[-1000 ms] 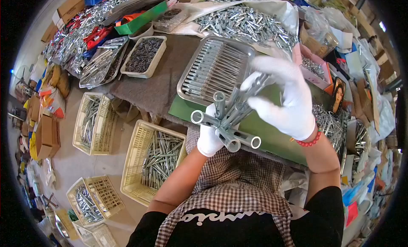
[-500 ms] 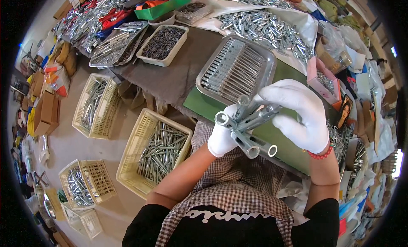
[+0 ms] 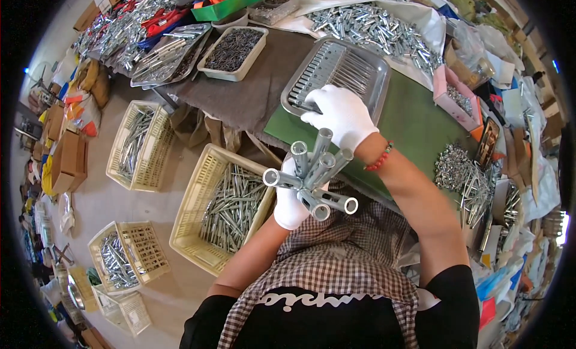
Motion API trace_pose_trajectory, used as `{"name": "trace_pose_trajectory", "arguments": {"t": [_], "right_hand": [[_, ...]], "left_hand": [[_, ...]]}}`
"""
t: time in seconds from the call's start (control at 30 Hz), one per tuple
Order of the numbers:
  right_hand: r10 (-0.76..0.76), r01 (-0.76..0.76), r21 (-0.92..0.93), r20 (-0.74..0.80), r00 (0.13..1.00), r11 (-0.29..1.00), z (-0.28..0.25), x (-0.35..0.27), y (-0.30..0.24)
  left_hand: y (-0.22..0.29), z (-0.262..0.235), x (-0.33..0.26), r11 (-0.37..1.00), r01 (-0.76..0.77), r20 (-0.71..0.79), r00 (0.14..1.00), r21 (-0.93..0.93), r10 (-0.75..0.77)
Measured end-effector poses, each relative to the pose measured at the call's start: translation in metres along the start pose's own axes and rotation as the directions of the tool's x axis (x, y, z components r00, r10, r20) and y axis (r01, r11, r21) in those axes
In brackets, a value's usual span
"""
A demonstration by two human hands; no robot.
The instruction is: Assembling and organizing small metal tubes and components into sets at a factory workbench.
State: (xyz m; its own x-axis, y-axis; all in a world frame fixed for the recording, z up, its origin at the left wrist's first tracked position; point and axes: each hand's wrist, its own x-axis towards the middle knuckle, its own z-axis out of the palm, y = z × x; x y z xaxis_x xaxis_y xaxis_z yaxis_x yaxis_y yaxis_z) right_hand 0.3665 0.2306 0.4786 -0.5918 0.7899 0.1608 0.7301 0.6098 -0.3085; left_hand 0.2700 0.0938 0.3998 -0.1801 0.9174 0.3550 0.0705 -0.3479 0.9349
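A bundle of short silver metal tubes [image 3: 315, 178], their open ends fanning outward, sits clutched in the left hand [image 3: 292, 202], which wears a white glove and is closed tight around their lower ends, just above the person's checked apron [image 3: 336, 271]. The right hand [image 3: 340, 116], also white-gloved with a red bead bracelet [image 3: 380, 158] at the wrist, reaches forward with fingers curled down onto the near edge of a grey metal tray [image 3: 366, 70] of thin rods; whether it grips anything cannot be told. The tray rests on a green mat [image 3: 414, 118]. To the left, on the floor, stands a cream plastic basket [image 3: 198, 199] of metal tubes.
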Motion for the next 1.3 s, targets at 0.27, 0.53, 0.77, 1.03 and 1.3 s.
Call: {"name": "trace_pose_trajectory", "arguments": {"t": [0.27, 0.53, 0.77, 1.03, 1.3], "right_hand": [[0.155, -0.172, 0.187, 0.1, 0.983, 0.967, -0.01, 0.01, -0.004], [0.039, -0.084, 0.259, 0.175, 0.984, 0.962, -0.018, 0.009, 0.017], [0.251, 0.15, 0.84, -0.319, 0.914, 0.522, -0.104, -0.063, -0.018], [0.091, 0.23, 0.703, -0.388, 0.917, 0.673, -0.101, -0.113, -0.041], [-0.192, 0.377, 0.369, -0.449, 0.873, 0.849, -0.076, -0.097, -0.044]], "left_hand": [[-0.003, -0.008, -0.008, 0.996, 0.09, -0.035, 0.995, 0.013, -0.089], [-0.001, 0.003, -0.002, 0.999, 0.034, -0.049, 0.998, 0.027, -0.032], [0.003, -0.004, 0.004, 0.994, 0.012, -0.105, 0.994, 0.111, -0.001], [0.004, 0.008, 0.01, 0.979, -0.145, -0.111, 0.981, 0.144, 0.162], [-0.031, -0.004, 0.001, 0.925, 0.06, -0.124, 0.986, -0.374, -0.114]]}}
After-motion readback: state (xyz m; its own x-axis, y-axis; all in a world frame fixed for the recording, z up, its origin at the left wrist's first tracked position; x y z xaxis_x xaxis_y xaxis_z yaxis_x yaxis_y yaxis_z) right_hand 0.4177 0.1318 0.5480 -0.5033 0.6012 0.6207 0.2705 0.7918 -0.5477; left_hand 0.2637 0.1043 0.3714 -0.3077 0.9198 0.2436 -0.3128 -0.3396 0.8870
